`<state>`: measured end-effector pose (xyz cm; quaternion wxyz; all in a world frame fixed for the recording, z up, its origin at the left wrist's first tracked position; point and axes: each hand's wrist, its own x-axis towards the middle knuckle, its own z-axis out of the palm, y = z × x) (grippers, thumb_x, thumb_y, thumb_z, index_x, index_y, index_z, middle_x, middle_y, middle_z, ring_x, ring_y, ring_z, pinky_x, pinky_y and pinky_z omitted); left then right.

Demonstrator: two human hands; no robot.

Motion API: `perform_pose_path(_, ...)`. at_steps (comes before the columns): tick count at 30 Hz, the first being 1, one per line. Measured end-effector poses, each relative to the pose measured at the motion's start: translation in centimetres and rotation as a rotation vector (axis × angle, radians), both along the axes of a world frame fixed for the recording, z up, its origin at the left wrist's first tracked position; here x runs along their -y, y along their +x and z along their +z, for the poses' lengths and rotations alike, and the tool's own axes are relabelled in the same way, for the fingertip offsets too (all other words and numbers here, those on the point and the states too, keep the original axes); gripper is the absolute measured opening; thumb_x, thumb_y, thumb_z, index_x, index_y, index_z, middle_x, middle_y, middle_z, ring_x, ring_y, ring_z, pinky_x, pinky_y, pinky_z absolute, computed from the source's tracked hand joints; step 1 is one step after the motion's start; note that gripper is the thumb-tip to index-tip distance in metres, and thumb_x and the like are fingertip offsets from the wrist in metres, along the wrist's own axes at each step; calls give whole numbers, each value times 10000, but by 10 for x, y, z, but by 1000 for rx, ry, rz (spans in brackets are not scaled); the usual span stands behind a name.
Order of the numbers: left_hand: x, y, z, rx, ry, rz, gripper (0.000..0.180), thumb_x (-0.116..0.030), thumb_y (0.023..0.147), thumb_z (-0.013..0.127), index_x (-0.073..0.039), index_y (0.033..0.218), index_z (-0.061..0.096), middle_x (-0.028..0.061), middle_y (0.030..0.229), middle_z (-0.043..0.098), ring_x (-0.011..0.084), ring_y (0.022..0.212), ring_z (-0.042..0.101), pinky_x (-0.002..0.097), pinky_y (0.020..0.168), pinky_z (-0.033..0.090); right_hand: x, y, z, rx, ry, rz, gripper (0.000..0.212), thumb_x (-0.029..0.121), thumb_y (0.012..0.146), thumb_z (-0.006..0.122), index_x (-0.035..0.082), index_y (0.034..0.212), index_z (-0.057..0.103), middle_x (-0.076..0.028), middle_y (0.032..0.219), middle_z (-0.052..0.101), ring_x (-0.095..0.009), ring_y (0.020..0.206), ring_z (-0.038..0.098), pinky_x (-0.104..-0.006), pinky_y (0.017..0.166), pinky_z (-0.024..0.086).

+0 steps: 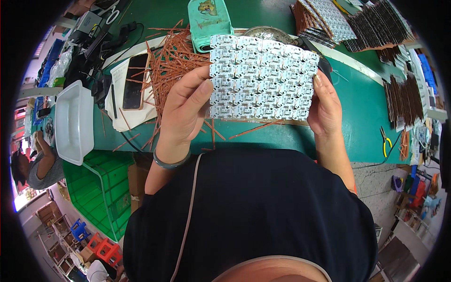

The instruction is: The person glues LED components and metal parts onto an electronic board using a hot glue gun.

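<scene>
A white panel of many small joined circuit boards (261, 77) is held up over the green table (357, 113), between both hands. My left hand (185, 108) grips its left edge, thumb on the front face. My right hand (324, 105) grips its right edge. A grey bangle (170, 163) sits on my left wrist. Behind the panel lies a heap of thin copper-brown strips (171, 61).
A phone (135, 81) lies on white paper at the left, beside a white plastic tub (75, 122) and a green crate (101, 192). Stacks of dark board panels (376, 26) stand at the far right. Yellow-handled pliers (386, 143) lie near the right edge. Another person (40, 164) sits at the far left.
</scene>
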<state>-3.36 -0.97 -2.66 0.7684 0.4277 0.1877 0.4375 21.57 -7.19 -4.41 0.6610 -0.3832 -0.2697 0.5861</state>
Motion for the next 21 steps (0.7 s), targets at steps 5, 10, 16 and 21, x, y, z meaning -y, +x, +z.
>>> perform_pose_path(5,3,3,0,42,32,34,316,-55,912,443,77,1199,443,127,1101,565,156,979,563,275,848,456,2,-4,6,-30,56,-23,294,190,914,464,-15,1120,507,-69,979,611,-114,843,593,-254,746,484)
perform_pose_path(10,1,0,-4,48,26,25,308,-48,911,444,78,1192,452,131,1106,563,160,996,556,281,857,452,2,-5,7,-39,49,-3,300,187,912,466,-23,1124,502,-80,990,611,-123,858,594,-261,760,482)
perform_pose_path(16,1,5,5,13,-91,66,328,-105,919,446,71,1196,443,116,1030,591,146,894,592,259,754,496,0,0,-4,-50,4,28,268,176,903,479,-11,1091,515,-44,899,615,-62,725,575,-194,633,461)
perform_pose_path(21,-3,0,-2,0,-68,-43,339,-135,922,447,67,1194,443,94,932,612,121,715,607,237,518,500,2,5,-9,-2,-17,33,416,196,898,453,-35,1241,406,-127,1170,531,-186,1045,535,-311,901,422)
